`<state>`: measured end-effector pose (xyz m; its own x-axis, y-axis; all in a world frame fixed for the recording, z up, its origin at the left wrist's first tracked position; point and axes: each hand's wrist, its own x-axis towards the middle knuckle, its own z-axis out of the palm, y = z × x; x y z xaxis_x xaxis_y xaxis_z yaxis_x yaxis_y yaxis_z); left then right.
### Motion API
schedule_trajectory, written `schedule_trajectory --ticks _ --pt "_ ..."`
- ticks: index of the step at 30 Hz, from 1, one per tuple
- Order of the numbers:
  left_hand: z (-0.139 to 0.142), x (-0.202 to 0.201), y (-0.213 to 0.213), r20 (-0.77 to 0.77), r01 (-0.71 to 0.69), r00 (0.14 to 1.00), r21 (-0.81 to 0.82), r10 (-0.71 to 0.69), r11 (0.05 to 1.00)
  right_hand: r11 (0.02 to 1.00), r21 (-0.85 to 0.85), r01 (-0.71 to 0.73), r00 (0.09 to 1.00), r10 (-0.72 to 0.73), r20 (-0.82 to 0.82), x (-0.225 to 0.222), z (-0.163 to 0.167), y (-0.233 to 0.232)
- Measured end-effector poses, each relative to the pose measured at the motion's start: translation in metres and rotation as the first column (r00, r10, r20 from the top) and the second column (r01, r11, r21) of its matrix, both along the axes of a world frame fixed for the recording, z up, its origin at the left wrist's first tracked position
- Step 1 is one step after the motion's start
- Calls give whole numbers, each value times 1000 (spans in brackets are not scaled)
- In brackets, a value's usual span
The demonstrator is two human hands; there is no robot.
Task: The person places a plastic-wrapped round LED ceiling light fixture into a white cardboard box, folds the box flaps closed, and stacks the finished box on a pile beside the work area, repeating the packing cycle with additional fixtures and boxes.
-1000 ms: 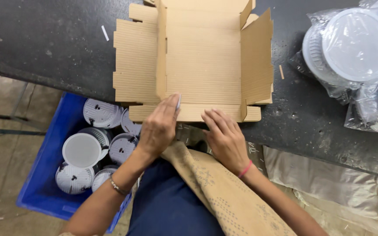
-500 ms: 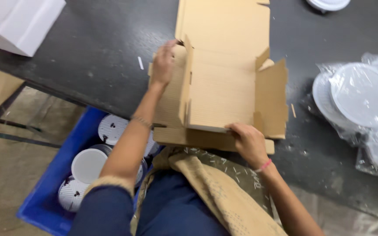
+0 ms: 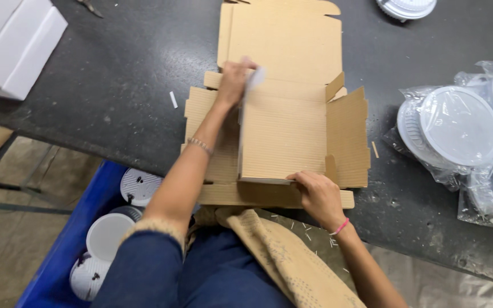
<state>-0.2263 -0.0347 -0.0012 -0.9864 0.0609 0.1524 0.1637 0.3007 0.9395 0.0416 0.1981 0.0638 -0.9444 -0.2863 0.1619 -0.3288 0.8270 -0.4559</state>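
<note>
2 hands [image 3: 275, 137] on cardboard box [image 3: 283, 137]

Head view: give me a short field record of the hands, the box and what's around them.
left hand: on the far end of the raised left wall
right hand: on the near edge
box: flat brown cardboard, partly folded, lid panel lying open
table: dark
right side: bagged white lids
far left: white box
below table: blue bin with white round parts
</note>
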Motion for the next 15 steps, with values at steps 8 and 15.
schedule_trajectory --ticks 8,15 --pt "-16 44 -9 -15 -63 996 544 85 837 1000 -5 9 1000 -9 17 2 -3 -1" --pt "-21 54 -23 -183 102 983 505 -8 857 999 28 -46 996 43 78 0 17 -2"
